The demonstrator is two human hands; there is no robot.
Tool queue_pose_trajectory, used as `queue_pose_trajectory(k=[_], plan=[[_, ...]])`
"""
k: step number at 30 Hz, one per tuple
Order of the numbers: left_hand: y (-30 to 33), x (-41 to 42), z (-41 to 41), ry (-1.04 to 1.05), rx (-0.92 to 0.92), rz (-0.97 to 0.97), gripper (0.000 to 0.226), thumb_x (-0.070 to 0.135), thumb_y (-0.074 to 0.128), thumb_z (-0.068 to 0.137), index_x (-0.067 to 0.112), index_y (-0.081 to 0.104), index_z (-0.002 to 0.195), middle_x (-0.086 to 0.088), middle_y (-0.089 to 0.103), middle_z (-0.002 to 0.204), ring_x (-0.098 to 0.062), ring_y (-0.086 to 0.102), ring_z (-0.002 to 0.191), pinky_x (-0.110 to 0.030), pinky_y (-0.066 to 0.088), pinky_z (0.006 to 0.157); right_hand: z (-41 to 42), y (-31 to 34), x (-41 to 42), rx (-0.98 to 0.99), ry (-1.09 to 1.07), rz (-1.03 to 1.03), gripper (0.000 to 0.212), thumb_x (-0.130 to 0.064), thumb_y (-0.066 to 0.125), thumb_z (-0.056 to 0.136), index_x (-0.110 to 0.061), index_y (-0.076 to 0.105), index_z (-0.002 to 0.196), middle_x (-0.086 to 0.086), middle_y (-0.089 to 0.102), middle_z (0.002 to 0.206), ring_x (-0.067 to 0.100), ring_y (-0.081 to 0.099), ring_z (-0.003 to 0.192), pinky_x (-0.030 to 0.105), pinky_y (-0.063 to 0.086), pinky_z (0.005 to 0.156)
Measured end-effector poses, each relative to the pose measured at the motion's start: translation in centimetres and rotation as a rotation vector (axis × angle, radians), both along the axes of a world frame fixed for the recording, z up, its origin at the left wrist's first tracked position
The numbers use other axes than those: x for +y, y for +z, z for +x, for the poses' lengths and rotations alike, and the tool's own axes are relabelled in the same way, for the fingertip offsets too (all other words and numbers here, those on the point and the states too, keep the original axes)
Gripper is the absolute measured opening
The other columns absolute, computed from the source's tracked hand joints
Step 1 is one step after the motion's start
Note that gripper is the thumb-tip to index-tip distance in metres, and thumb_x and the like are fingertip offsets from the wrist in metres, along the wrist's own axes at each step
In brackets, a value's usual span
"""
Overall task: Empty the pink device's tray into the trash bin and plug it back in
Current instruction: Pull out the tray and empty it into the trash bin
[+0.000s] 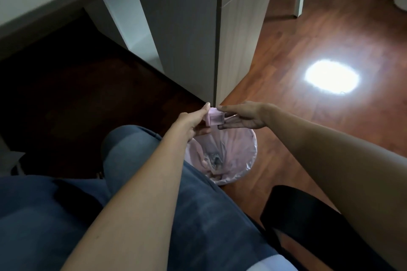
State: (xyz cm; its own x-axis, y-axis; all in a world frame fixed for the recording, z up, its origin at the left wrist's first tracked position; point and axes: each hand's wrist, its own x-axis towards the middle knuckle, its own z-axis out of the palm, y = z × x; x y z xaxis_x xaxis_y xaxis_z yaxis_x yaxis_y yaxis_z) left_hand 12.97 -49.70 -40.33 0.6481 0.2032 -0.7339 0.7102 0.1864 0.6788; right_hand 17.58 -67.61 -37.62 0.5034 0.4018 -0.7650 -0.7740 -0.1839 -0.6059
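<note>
A small pink box-shaped tray [215, 119] is held in the air just above the far rim of the trash bin [246, 158], which is lined with a pale pink plastic bag and holds some crumpled waste. My left hand [193, 122] grips the tray from its left side, thumb on top. My right hand [242, 117] is spread flat beside the tray's right end, its fingertips touching or nearly touching it. The pink device itself is not in view.
A grey cabinet [198, 35] stands right behind the bin, with dark space under a desk to its left. My knee in jeans [132, 149] is left of the bin. A black chair part [297, 215] lies at lower right. The wooden floor [330, 39] shows a bright light patch.
</note>
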Motion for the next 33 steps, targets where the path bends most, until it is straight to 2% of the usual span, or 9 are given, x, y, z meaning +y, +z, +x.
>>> queue_pose_trajectory(k=[3,6,12,18,20,22,27,30,33], plan=[[0.6,-0.2,0.2,0.008,0.024,0.021,0.060,0.051,0.081,0.077,0.003,0.071,0.112,-0.016,0.071,0.108,-0.025,0.074,0.072,-0.036,0.065,0.069,0.1,0.4,0.4,0.055,-0.018,-0.009,0.058,-0.028,0.076,0.088,0.005,0.050,0.128,0.020,0.049,0.144,0.027,0.080,0.079,0.032,0.065,0.074],[0.8,-0.3,0.4,0.001,0.039,0.017,0.058,0.055,0.080,0.076,0.006,0.074,0.107,-0.015,0.072,0.100,-0.025,0.074,0.071,-0.034,0.064,0.066,0.3,0.7,0.6,0.099,-0.042,-0.042,0.069,-0.029,0.079,0.085,0.003,0.043,0.135,0.024,0.062,0.128,0.027,0.079,0.077,0.032,0.064,0.073],[1.0,-0.4,0.7,-0.031,0.068,0.015,0.058,0.057,0.079,0.075,0.008,0.074,0.105,-0.014,0.068,0.094,-0.024,0.071,0.063,-0.035,0.065,0.070,0.8,1.5,0.4,0.155,-0.055,-0.109,0.074,-0.029,0.085,0.079,0.002,0.048,0.135,0.025,0.071,0.106,0.029,0.077,0.099,0.037,0.064,0.076],[1.8,-0.2,0.9,-0.107,0.068,-0.010,0.046,0.050,0.075,0.083,0.007,0.072,0.099,-0.017,0.068,0.106,-0.025,0.071,0.070,-0.032,0.064,0.067,0.7,1.9,0.1,0.118,-0.031,-0.103,0.074,-0.031,0.082,0.081,0.007,0.046,0.134,0.026,0.072,0.108,0.027,0.078,0.088,0.035,0.063,0.077],[2.0,0.1,0.7,-0.102,0.006,-0.023,0.048,0.042,0.077,0.085,0.000,0.073,0.109,-0.020,0.069,0.117,-0.026,0.072,0.079,-0.029,0.062,0.057,0.7,1.9,0.0,0.082,-0.008,-0.079,0.066,-0.030,0.079,0.084,0.007,0.051,0.130,0.023,0.072,0.111,0.026,0.078,0.089,0.034,0.062,0.081],[2.3,0.4,0.4,-0.093,-0.054,-0.046,0.051,0.034,0.078,0.086,-0.007,0.069,0.117,-0.023,0.069,0.121,-0.028,0.072,0.090,-0.026,0.061,0.054,0.7,2.0,-0.1,0.038,0.008,-0.044,0.046,-0.027,0.076,0.088,0.007,0.061,0.115,0.019,0.075,0.100,0.024,0.075,0.095,0.034,0.060,0.086],[3.4,1.2,-0.5,-0.137,-0.200,-0.107,0.046,0.008,0.074,0.089,-0.016,0.061,0.126,-0.031,0.065,0.127,-0.027,0.070,0.093,-0.025,0.064,0.070,0.9,2.5,-0.6,-0.099,0.039,0.054,0.014,-0.007,0.068,0.093,-0.002,0.070,0.105,0.010,0.075,0.103,0.012,0.075,0.088,0.022,0.059,0.085],[4.2,1.8,-1.0,-0.201,-0.292,-0.053,0.056,0.000,0.078,0.083,-0.008,0.057,0.134,-0.025,0.067,0.127,-0.027,0.072,0.103,-0.027,0.061,0.086,1.0,2.9,-0.9,-0.211,0.023,0.079,0.034,0.009,0.068,0.088,0.000,0.064,0.121,0.012,0.072,0.114,0.015,0.074,0.097,0.024,0.061,0.085],[5.7,2.2,-1.3,-0.268,-0.415,0.084,0.059,0.003,0.086,0.074,0.001,0.065,0.129,-0.012,0.073,0.120,-0.017,0.072,0.106,-0.021,0.060,0.087,1.2,3.5,-0.9,-0.314,0.026,0.075,0.058,0.015,0.073,0.080,0.002,0.058,0.134,0.018,0.064,0.134,0.026,0.068,0.118,0.037,0.056,0.099]])
